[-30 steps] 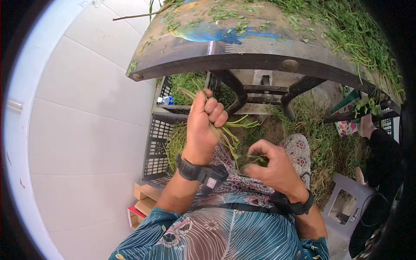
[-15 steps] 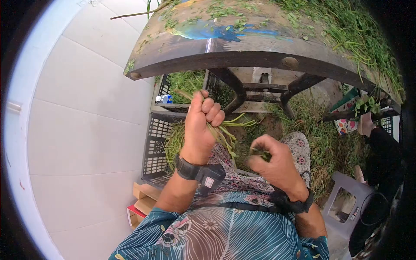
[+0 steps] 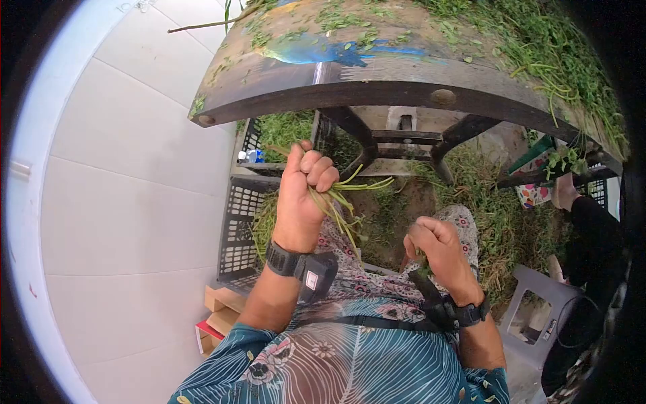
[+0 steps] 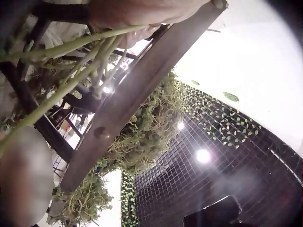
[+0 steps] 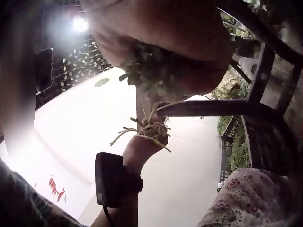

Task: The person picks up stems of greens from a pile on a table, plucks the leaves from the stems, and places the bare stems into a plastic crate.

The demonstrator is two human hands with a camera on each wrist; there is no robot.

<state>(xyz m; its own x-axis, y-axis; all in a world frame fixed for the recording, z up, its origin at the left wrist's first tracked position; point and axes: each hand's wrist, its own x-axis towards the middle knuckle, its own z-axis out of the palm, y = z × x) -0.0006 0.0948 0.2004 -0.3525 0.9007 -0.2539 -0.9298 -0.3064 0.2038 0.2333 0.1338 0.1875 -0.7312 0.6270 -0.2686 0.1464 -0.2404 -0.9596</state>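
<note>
The left hand [image 3: 303, 202] is curled round a bunch of green stems [image 3: 343, 205], whose ends fan out to the right below the fingers. Close by at its right, and lower, the right hand [image 3: 437, 252] has its fingers curled round some green leaves [image 3: 420, 261]. In the right wrist view these leaves [image 5: 149, 71] lie under the palm and fingers of the right hand [image 5: 165, 33], with the left hand [image 5: 144, 146] and its stems beyond. The left wrist view shows stems [image 4: 61, 87] trailing from the left hand [image 4: 142, 12].
A wooden table [image 3: 269, 101] strewn with leaves stands ahead, greens heaped [image 3: 558, 60] at its right. Black crates [image 3: 235, 229] with greens are at the left, cut plants [image 3: 498, 229] on the floor, a grey stool [image 3: 538, 303] at the right, with another person's leg [image 3: 585, 229] beside it.
The right hand has moved slightly right and turned, its fingers now closed over the leaves where thumb and fingers formed a ring. The left hand with the stems has shifted a little left.
</note>
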